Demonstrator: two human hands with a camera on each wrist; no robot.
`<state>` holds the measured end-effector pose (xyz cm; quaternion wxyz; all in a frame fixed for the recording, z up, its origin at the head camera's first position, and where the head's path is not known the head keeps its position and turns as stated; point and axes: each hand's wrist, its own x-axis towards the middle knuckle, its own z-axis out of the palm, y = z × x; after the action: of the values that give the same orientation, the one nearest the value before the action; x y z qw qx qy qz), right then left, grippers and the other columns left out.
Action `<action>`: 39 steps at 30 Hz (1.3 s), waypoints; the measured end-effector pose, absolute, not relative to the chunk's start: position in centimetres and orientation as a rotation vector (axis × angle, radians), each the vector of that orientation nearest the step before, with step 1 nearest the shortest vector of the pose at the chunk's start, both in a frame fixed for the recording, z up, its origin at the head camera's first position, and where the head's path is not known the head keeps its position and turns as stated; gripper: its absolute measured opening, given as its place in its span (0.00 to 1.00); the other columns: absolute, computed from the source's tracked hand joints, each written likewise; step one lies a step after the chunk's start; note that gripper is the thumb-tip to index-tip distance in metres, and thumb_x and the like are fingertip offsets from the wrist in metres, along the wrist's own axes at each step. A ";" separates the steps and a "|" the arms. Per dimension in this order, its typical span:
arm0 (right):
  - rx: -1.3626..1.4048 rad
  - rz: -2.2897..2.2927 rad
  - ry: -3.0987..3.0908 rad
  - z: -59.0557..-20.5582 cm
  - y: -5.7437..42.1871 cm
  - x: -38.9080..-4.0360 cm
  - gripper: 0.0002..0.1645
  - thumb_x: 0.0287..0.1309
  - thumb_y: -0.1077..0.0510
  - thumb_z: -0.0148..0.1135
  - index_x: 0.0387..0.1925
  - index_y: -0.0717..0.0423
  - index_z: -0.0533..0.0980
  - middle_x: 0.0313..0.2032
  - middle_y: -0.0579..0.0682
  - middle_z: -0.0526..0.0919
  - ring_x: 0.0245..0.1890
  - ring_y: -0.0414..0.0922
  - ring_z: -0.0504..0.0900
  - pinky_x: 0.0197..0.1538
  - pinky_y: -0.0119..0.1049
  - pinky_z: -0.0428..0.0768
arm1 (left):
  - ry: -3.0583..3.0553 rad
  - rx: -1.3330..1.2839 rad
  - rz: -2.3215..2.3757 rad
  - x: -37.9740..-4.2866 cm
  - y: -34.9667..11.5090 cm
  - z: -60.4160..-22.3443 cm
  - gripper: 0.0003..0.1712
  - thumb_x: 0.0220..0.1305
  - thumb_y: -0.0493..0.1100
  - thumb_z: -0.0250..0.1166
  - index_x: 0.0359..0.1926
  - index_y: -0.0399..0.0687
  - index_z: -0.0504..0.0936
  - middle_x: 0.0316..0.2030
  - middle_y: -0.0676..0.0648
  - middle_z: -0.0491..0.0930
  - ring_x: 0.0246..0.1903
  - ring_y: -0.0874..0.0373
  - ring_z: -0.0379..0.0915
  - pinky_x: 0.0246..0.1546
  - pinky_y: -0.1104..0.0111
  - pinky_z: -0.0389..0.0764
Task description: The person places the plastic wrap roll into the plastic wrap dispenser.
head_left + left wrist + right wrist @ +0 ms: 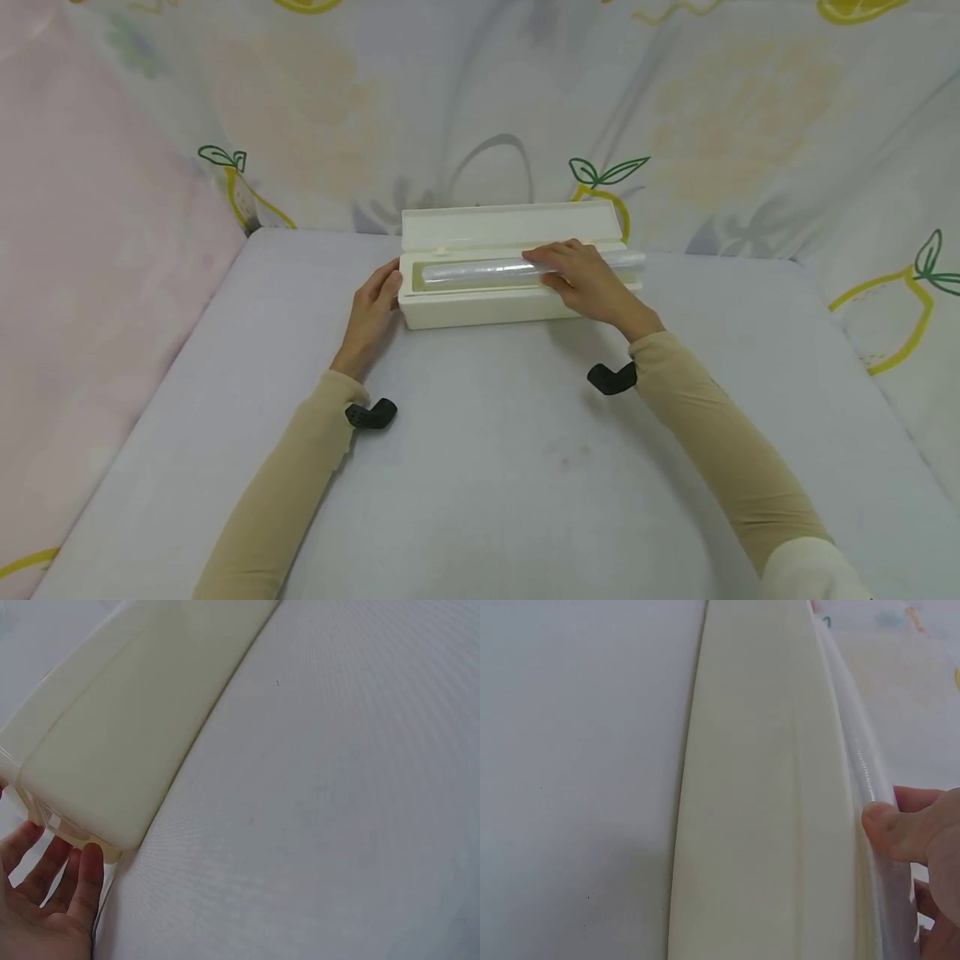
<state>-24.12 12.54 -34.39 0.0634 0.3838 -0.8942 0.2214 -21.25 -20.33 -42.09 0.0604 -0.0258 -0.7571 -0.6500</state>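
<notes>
A long white cling film dispenser box [491, 312] sits near the table's far side, its lid [510, 225] raised at the back. A clear roll of cling film [480, 271] lies along its trough, the right end reaching up past the box's right end. My right hand [588, 282] grips the roll right of its middle; in the right wrist view the thumb [885, 825] presses on the near side, with fingers behind. My left hand [371, 312] rests against the box's left end. Its fingertips touch the end wall [71, 825] in the left wrist view.
A pale cloth covers the table [480, 467]. Behind it hangs a fabric backdrop [510, 100] with lemon prints, and a pink one [97, 233] stands along the left side. Each wrist carries a black camera mount, one on the left [371, 414] and one on the right [611, 379].
</notes>
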 end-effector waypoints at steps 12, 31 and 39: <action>1.193 0.658 -2.735 -34.4 12.0 -24.1 0.24 0.62 0.63 0.58 0.60 0.56 0.71 0.58 0.54 0.77 0.54 0.56 0.72 0.51 0.51 0.70 | -2.296 -0.073 -1.994 -21.2 -20.2 -42.2 0.28 0.72 0.52 0.49 0.67 0.46 0.65 0.65 0.43 0.68 0.47 0.70 0.71 0.44 0.80 0.75; 1.208 0.633 -2.886 -33.3 11.1 -24.5 0.25 0.64 0.62 0.56 0.62 0.57 0.69 0.58 0.55 0.76 0.57 0.55 0.71 0.58 0.52 0.68 | -2.284 -0.083 -1.976 -21.0 -20.3 -41.7 0.28 0.72 0.51 0.50 0.67 0.44 0.66 0.64 0.42 0.69 0.47 0.71 0.71 0.43 0.80 0.75; 1.177 0.632 -2.961 -33.0 10.7 -24.8 0.24 0.64 0.61 0.55 0.62 0.56 0.70 0.56 0.54 0.78 0.53 0.53 0.73 0.56 0.49 0.68 | -2.281 -0.086 -2.014 -20.2 -19.9 -40.2 0.27 0.73 0.47 0.49 0.67 0.39 0.65 0.65 0.38 0.67 0.46 0.72 0.70 0.43 0.80 0.75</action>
<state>-24.84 10.74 -33.04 -0.0531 0.3618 -0.9103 0.1942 -20.17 -19.94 -40.16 0.0485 -0.0283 -0.7485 -0.6608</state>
